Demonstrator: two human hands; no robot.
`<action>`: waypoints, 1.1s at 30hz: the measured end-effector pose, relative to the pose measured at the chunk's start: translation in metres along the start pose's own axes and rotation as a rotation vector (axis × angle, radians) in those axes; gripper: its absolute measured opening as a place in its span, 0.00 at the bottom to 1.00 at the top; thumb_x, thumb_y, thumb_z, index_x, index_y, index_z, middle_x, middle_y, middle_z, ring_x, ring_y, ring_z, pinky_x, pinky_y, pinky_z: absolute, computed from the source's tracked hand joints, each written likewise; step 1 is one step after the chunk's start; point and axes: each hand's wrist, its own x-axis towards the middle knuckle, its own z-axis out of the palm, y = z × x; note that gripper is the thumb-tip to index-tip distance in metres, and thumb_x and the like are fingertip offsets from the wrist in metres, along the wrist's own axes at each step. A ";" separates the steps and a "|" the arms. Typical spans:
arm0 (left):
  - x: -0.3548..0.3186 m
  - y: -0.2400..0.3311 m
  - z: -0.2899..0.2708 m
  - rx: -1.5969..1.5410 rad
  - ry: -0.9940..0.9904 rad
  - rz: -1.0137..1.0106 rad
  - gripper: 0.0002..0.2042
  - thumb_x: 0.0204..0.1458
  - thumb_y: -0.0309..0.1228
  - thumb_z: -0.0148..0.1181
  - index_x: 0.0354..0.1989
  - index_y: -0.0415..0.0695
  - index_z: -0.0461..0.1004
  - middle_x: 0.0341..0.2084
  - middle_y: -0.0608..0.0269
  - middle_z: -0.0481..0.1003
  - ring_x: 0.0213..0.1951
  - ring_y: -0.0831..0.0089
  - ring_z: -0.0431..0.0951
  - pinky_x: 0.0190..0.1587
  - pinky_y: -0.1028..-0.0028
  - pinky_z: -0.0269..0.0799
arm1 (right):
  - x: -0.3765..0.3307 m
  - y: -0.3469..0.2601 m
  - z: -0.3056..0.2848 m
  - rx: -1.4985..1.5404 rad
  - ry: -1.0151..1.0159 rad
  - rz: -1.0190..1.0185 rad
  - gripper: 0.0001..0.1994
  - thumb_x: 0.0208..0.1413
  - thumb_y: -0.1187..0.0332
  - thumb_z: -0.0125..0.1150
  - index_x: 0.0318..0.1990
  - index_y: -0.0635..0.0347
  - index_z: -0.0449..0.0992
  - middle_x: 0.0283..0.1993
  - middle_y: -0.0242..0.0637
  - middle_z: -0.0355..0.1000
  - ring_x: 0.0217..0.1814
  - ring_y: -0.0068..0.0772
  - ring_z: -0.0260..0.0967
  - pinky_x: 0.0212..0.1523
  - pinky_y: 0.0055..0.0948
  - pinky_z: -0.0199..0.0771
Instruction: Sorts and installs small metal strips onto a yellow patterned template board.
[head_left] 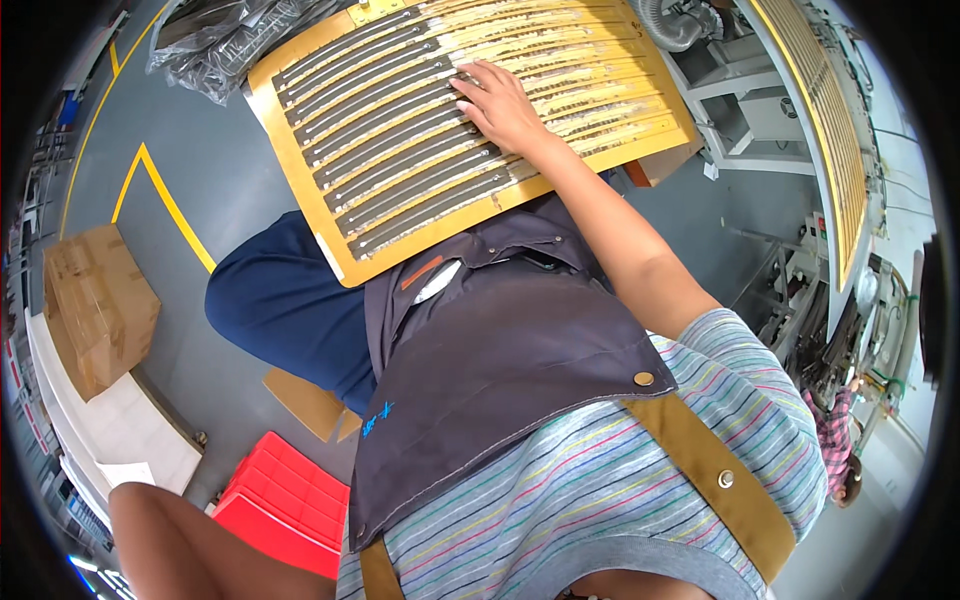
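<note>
A yellow board (345, 265) with many parallel grooves lies in front of me, tilted, its near edge by my apron. Dark strips (380, 130) fill the grooves on its left part, while the right part shows bare yellow ridges with pale worn patches. My right hand (500, 108) rests on the board where the dark strips end. Its fingers are stretched out and slightly apart, and nothing shows gripped in them. Of my left side only the bent arm (190, 545) appears at the lower left; the left hand is out of view.
Clear plastic bags with dark contents (225, 45) lie beyond the board's far left. A cardboard box (100, 305) and a red crate (285, 500) stand on the left. At right are a grey metal frame (760, 90), a flexible duct (675, 22) and another grooved panel (825, 110). A person (838, 440) is at far right.
</note>
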 end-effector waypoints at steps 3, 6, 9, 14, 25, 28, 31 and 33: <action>-0.002 0.004 0.003 -0.009 -0.003 0.001 0.13 0.64 0.26 0.53 0.54 0.40 0.77 0.55 0.55 0.78 0.56 0.61 0.77 0.60 0.66 0.70 | 0.003 0.000 0.004 -0.028 0.003 0.004 0.20 0.69 0.57 0.53 0.62 0.54 0.75 0.74 0.38 0.60 0.78 0.46 0.52 0.76 0.45 0.51; -0.003 0.007 0.004 -0.016 -0.004 0.011 0.13 0.64 0.26 0.54 0.54 0.40 0.77 0.54 0.56 0.78 0.55 0.62 0.77 0.60 0.66 0.70 | 0.000 0.006 -0.002 -0.058 -0.041 -0.033 0.20 0.69 0.56 0.53 0.63 0.53 0.75 0.74 0.37 0.61 0.78 0.46 0.52 0.75 0.45 0.52; -0.005 0.007 0.004 -0.023 0.007 0.018 0.13 0.64 0.25 0.54 0.54 0.40 0.77 0.54 0.56 0.78 0.55 0.62 0.77 0.60 0.67 0.70 | 0.001 0.015 -0.008 -0.066 -0.006 0.032 0.20 0.68 0.58 0.54 0.63 0.53 0.74 0.73 0.38 0.62 0.77 0.45 0.53 0.74 0.46 0.54; -0.002 0.008 0.006 -0.041 0.009 0.029 0.13 0.63 0.25 0.54 0.54 0.40 0.77 0.54 0.57 0.79 0.55 0.63 0.77 0.59 0.67 0.71 | 0.025 0.017 -0.004 -0.039 0.114 0.006 0.15 0.65 0.60 0.58 0.52 0.54 0.82 0.60 0.37 0.74 0.68 0.44 0.64 0.66 0.44 0.63; -0.020 0.001 0.021 0.045 0.492 -0.292 0.14 0.62 0.23 0.55 0.54 0.40 0.77 0.54 0.59 0.79 0.54 0.64 0.78 0.58 0.68 0.71 | 0.095 0.021 0.012 0.148 -0.110 0.285 0.06 0.51 0.67 0.65 0.33 0.50 0.88 0.33 0.39 0.82 0.40 0.46 0.79 0.43 0.44 0.79; -0.055 -0.027 0.072 0.031 0.634 -0.737 0.14 0.61 0.23 0.55 0.54 0.40 0.77 0.54 0.60 0.79 0.54 0.64 0.78 0.58 0.69 0.71 | 0.100 0.025 0.013 0.159 -0.177 0.299 0.06 0.51 0.67 0.65 0.33 0.50 0.88 0.34 0.40 0.82 0.40 0.46 0.79 0.43 0.43 0.78; -0.129 -0.086 0.164 -0.092 0.249 -1.114 0.14 0.61 0.22 0.55 0.54 0.41 0.78 0.53 0.60 0.79 0.54 0.65 0.78 0.57 0.69 0.71 | 0.102 0.033 0.009 0.172 -0.252 0.291 0.05 0.51 0.68 0.65 0.33 0.53 0.87 0.35 0.42 0.82 0.41 0.47 0.79 0.43 0.44 0.78; -0.190 -0.121 0.223 -0.061 -0.071 -0.971 0.18 0.62 0.23 0.55 0.60 0.43 0.75 0.58 0.55 0.76 0.61 0.59 0.74 0.65 0.65 0.66 | 0.110 0.027 0.005 0.140 -0.349 0.318 0.06 0.50 0.71 0.65 0.34 0.55 0.86 0.36 0.45 0.81 0.41 0.49 0.79 0.44 0.44 0.79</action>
